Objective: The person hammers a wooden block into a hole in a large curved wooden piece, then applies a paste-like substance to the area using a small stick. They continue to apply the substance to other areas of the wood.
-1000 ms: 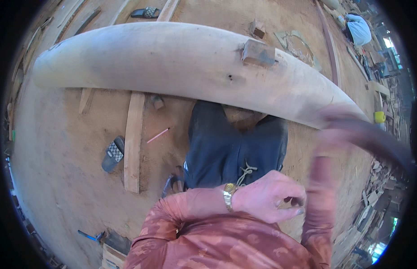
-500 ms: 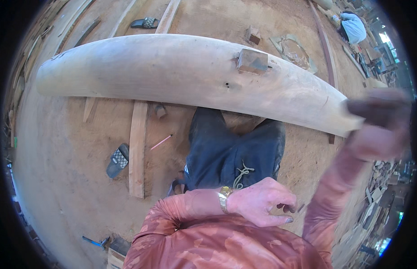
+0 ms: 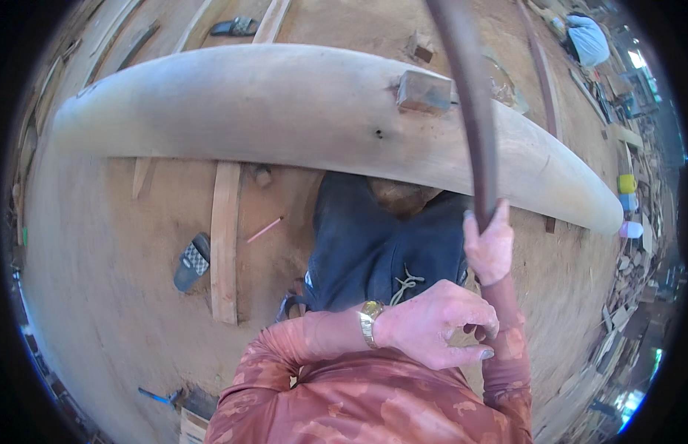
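A long dark brown strip [image 3: 477, 126], blurred and slightly curved, stands up from my right hand [image 3: 490, 248]. My fingers and thumb are closed round its near end. It passes in front of a large, pale, smooth wooden piece [image 3: 262, 107] with tapering ends, lying across my lap. A small wooden block [image 3: 425, 92] sits on that piece, and a dark hole shows nearer me. My left hand [image 3: 433, 325], wearing a gold wristwatch [image 3: 370, 322], is held before my chest. Its fingers curl loosely, apart from the thumb, with nothing visible between them.
Wooden beams [image 3: 225, 244] lie on the dirt floor under the pale piece. A slipper [image 3: 192, 263] and a pink pencil-like stick [image 3: 265, 229] are at the left. Another person [image 3: 586, 41] bends down at the far right. Wood scraps [image 3: 621, 318] pile up along the right.
My right hand has swung inward from the far right, bringing the dark strip up across the view. The left hand stays nearly still. The view has shifted slightly.
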`<state>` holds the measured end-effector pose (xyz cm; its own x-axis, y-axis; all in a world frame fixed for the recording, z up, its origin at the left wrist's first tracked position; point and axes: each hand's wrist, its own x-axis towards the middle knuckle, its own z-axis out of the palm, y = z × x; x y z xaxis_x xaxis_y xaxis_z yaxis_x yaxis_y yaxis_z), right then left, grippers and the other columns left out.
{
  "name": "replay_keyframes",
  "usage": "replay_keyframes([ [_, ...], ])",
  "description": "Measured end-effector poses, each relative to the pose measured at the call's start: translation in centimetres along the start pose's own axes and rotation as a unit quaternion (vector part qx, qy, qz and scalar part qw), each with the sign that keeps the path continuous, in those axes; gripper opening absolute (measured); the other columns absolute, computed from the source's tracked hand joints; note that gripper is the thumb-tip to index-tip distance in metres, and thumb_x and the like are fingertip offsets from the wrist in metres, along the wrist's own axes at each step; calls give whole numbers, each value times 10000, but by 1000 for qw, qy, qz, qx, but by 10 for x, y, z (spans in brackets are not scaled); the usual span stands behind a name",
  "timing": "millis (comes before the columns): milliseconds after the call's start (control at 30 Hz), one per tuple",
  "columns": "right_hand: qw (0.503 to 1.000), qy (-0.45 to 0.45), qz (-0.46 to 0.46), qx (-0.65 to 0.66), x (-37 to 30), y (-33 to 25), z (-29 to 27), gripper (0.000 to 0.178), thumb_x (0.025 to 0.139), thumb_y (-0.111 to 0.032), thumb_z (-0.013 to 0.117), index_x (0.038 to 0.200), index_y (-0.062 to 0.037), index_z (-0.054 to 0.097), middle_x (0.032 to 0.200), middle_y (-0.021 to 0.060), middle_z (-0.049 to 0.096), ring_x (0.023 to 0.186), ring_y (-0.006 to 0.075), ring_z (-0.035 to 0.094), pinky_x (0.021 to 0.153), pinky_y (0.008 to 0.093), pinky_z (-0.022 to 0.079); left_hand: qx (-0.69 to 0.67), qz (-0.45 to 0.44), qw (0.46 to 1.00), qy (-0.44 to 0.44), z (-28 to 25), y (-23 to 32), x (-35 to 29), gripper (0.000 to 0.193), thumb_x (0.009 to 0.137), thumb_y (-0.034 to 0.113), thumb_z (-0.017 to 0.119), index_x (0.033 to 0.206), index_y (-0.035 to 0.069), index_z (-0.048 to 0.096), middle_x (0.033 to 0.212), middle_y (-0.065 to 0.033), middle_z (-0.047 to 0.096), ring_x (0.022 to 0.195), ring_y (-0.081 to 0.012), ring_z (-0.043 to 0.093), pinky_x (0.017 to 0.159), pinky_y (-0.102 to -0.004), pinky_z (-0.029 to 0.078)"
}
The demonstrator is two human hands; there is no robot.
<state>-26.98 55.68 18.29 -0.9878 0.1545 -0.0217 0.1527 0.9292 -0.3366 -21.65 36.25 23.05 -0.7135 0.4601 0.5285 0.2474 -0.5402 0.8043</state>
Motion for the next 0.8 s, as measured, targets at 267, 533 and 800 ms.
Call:
replay_keyframes([
  [267, 997, -61, 22, 37, -5, -4, 44, 550, 946, -291, 695, 1329, 24, 456, 916, 331, 693, 849, 518, 684, 755, 548, 552, 30, -136, 989, 51, -1, -15, -19, 174, 872, 149, 775, 950, 19, 691, 764, -81, 674, 712, -212, 683, 670, -335, 544],
  [533, 883, -130, -178, 415, -78, -98, 73, 492, 947, -195, 687, 1342, 51, 527, 1166, 123, 657, 992, 212, 664, 838, 354, 529, -70, -205, 891, 399, -83, -60, -42, 646, 848, 288, 854, 1336, -7, 551, 1197, -119, 642, 1101, -190, 614, 934, -360, 537],
  [800, 834, -389, -345, 186, -27, -84, 57, 441, 834, -43, 753, 1259, 7, 646, 1037, 138, 653, 787, 222, 664, 706, 312, 550, 342, -296, 559, 695, -155, -39, -222, 375, 858, 252, 728, 1107, 0, 608, 891, -136, 686, 744, -249, 674, 686, -409, 554],
])
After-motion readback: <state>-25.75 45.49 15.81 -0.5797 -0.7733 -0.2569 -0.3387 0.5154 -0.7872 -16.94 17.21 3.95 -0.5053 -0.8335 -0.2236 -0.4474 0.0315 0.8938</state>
